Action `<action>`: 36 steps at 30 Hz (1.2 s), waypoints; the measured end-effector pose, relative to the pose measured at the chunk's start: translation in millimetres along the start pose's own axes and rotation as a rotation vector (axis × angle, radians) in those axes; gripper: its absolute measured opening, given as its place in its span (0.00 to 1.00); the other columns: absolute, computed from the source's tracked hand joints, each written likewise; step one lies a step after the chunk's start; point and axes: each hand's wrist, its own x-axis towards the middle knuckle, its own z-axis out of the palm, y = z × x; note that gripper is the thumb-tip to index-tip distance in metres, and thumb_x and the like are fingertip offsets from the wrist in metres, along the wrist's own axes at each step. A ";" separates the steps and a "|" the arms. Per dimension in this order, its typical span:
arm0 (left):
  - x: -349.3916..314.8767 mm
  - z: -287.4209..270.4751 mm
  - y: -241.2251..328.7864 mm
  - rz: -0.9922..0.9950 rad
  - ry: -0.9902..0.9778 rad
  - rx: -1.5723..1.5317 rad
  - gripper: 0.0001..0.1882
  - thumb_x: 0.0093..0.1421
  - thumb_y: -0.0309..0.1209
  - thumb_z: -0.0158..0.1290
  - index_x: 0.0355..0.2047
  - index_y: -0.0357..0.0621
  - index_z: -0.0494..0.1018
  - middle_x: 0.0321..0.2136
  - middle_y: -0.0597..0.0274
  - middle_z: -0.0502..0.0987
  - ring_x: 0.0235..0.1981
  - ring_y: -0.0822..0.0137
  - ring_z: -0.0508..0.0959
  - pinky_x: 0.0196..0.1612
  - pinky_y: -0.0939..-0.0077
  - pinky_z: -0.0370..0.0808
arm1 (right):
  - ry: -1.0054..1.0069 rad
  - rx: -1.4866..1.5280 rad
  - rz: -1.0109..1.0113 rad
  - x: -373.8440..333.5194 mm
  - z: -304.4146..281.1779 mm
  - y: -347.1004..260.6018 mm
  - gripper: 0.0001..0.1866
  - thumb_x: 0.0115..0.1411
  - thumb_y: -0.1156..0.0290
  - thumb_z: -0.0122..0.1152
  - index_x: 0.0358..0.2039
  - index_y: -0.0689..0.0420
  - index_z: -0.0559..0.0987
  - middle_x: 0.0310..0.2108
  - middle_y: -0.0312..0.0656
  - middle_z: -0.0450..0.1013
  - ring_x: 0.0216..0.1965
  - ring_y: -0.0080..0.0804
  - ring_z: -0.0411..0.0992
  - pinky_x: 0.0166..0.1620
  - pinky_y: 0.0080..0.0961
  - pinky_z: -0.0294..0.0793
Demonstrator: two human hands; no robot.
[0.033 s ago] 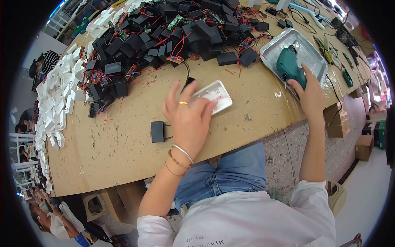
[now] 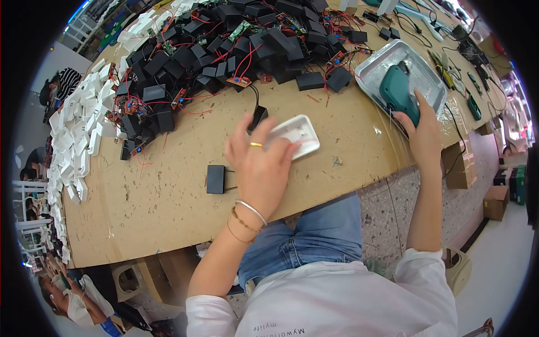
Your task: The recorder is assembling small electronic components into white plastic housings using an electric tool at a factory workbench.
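Observation:
My left hand [image 2: 261, 163], a ring and bracelets on it, bends over a white plastic case [image 2: 306, 140]. Its thumb and forefinger meet the case's near left part; the other fingers are spread and blurred, hiding that side. Just beyond those fingertips stands a small black block [image 2: 258, 117] with a black cable. Left of the wrist lies a black plastic box [image 2: 215, 179] with two thin leads pointing toward the hand. On the right, my right hand [image 2: 425, 126] is closed round the handle of a green power screwdriver [image 2: 397, 90], which rests over a shallow metal tray [image 2: 368, 72].
A big heap of black boxes [image 2: 281, 45] with red wires and small circuit boards fills the table's far side. White plastic shells [image 2: 73, 146] are piled along the left edge. Pliers [image 2: 446, 73] and cables lie beyond the tray. Other people sit at the far left.
The white case has shifted slightly right and nearer, along with my left hand. The power screwdriver has moved a little to the right in my right hand.

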 end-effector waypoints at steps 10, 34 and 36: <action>-7.6 2.7 5.0 0.123 -0.123 -0.151 0.07 0.52 0.24 0.57 0.25 0.35 0.69 0.57 0.54 0.63 0.56 0.48 0.65 0.54 0.58 0.69 | 0.094 1.064 0.215 -112.7 -39.9 -43.0 0.30 0.56 0.69 0.65 0.57 0.63 0.66 0.35 0.42 0.72 0.30 0.26 0.69 0.36 0.23 0.71; -8.0 3.2 2.7 0.115 -0.151 -0.235 0.10 0.46 0.18 0.60 0.24 0.38 0.68 0.54 0.54 0.65 0.56 0.48 0.64 0.53 0.61 0.71 | -0.349 1.021 0.014 -203.5 -23.6 -56.0 0.20 0.47 0.74 0.68 0.43 0.59 0.75 0.28 0.39 0.74 0.28 0.28 0.74 0.31 0.23 0.72; -7.4 2.9 3.0 0.114 -0.151 -0.239 0.09 0.47 0.18 0.59 0.23 0.38 0.68 0.53 0.54 0.66 0.56 0.48 0.64 0.53 0.61 0.71 | -0.368 0.855 -0.006 -199.3 -26.9 -64.0 0.22 0.46 0.73 0.69 0.43 0.58 0.75 0.29 0.38 0.75 0.28 0.28 0.74 0.32 0.24 0.72</action>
